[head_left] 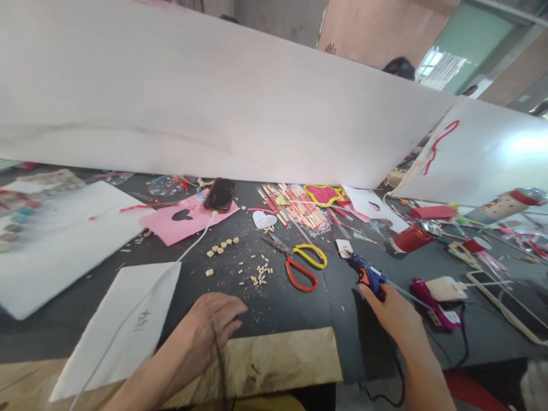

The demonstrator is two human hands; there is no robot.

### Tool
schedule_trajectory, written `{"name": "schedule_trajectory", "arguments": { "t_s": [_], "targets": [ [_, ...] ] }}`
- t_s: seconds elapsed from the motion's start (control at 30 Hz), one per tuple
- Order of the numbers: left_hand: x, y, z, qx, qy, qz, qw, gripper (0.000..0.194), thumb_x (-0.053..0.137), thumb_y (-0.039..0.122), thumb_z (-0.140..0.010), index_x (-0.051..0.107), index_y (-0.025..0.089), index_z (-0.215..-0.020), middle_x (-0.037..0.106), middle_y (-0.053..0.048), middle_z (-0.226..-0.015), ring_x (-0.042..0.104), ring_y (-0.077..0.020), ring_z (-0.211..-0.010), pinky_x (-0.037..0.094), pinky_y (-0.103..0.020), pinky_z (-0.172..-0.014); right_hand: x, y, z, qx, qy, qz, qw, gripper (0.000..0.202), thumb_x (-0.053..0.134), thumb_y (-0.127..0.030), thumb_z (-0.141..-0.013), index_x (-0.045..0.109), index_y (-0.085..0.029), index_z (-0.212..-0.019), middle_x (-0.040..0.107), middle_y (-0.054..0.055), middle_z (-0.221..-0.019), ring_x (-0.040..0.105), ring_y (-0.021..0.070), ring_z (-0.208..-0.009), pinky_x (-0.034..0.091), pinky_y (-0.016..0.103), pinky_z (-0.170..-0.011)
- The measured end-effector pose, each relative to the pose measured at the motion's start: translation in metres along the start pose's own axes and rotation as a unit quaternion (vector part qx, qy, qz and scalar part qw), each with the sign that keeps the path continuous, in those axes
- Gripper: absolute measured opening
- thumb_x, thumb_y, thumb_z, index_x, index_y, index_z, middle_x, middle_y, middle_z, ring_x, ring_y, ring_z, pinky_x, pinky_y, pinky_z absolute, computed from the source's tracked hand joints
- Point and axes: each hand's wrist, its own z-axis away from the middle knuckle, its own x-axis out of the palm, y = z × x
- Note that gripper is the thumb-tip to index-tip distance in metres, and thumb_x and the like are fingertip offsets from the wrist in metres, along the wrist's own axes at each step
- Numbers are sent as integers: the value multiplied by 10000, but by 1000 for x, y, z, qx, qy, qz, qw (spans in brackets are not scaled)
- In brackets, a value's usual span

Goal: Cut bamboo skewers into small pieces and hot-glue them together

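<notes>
My right hand is wrapped round the handle of a blue hot glue gun with an orange trigger. Its nozzle points at a small white card. My left hand rests near the table's front edge, fingers loosely bent and thumb a little apart, with nothing visible in it. Ahead of it lie short cut wooden pieces and a row of small pale blocks. Scissors with red and yellow handles lie between the hands, blades parted.
A phone on pink paper has a white cable. Packaged chopsticks, a red can, a purple power strip and white sheets surround the work area. A white partition stands behind.
</notes>
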Motion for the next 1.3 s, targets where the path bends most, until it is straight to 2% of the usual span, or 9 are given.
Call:
{"name": "schedule_trajectory", "arguments": {
  "t_s": [0.17, 0.43, 0.77, 0.9, 1.03, 1.13, 1.17, 1.23, 1.3],
  "targets": [
    [0, 3, 6, -18, -6, 7, 1000, 222, 449, 154, -869, 592, 180, -1036, 685, -76, -990, 634, -224, -913, 492, -384, -810, -3, -6, -12, 32, 7, -17, 999, 321, 498, -475, -711, 609, -191, -808, 680, 140, -783, 644, 327, -768, 442, 381, -641],
    [-3, 3, 7, -27, -12, 19, 999, 231, 449, 151, -864, 604, 179, -1034, 684, -82, -985, 630, -218, -914, 494, -370, -818, 10, -22, 26, 57, 136, -136, 980, 531, 462, -455, -727, 450, -158, -1167, 659, 120, -950, 636, 277, -817, 447, 331, -661],
    [-3, 8, 1, -28, -4, 54, 998, 243, 467, 152, -846, 615, 210, -1030, 688, -64, -989, 635, -202, -916, 501, -335, -829, 19, -31, 44, 22, 200, -233, 952, 479, 513, -442, -703, 478, -177, -1100, 633, 124, -987, 601, 274, -803, 419, 331, -666],
    [-13, 16, -24, -39, -19, 123, 992, 249, 470, 180, -851, 605, 218, -1057, 656, -59, -1081, 604, -178, -997, 478, -290, -876, 21, -35, 49, 1, 197, -281, 939, 477, 549, -446, -691, 488, -181, -1082, 632, 104, -954, 590, 254, -806, 424, 323, -687],
    [-21, 26, -71, -77, -49, 201, 975, 282, 477, 193, -833, 597, 205, -1087, 655, -59, -1058, 603, -191, -960, 474, -304, -841, 27, -37, 53, -23, 182, -337, 923, 471, 574, -446, -686, 484, -188, -1069, 635, 77, -914, 582, 228, -774, 428, 320, -697],
    [-13, 29, -107, -125, -82, 328, 933, 294, 481, 251, -842, 588, 219, -1115, 654, -59, -1037, 611, -189, -892, 467, -309, -798, 28, -40, 55, -34, 167, -387, 906, 474, 598, -442, -680, 476, -192, -1064, 627, 73, -928, 580, 225, -793, 435, 336, -720],
    [-8, 30, -117, -148, -91, 397, 901, 302, 524, 277, -823, 591, 201, -1108, 646, -74, -1054, 604, -195, -928, 458, -307, -819, 27, -42, 56, -40, 158, -407, 899, 475, 602, -440, -685, 470, -192, -1067, 625, 73, -934, 583, 222, -800, 442, 338, -722],
    [3, 33, -134, -225, -139, 565, 781, 355, 562, 347, -809, 569, 152, -1106, 630, -125, -1064, 620, -202, -881, 472, -327, -785, 23, -45, 58, -56, 136, -452, 880, 474, 597, -441, -707, 452, -195, -1086, 622, 70, -941, 594, 206, -780, 466, 332, -703],
    [13, 37, -146, -235, -155, 611, 740, 452, 475, 454, -852, 491, 153, -1189, 638, -140, -1012, 637, -187, -811, 486, -352, -760, 19, -49, 63, -77, 113, -490, 861, 452, 589, -445, -729, 447, -204, -1084, 625, 49, -899, 599, 179, -707, 486, 317, -658]
  ]
}}
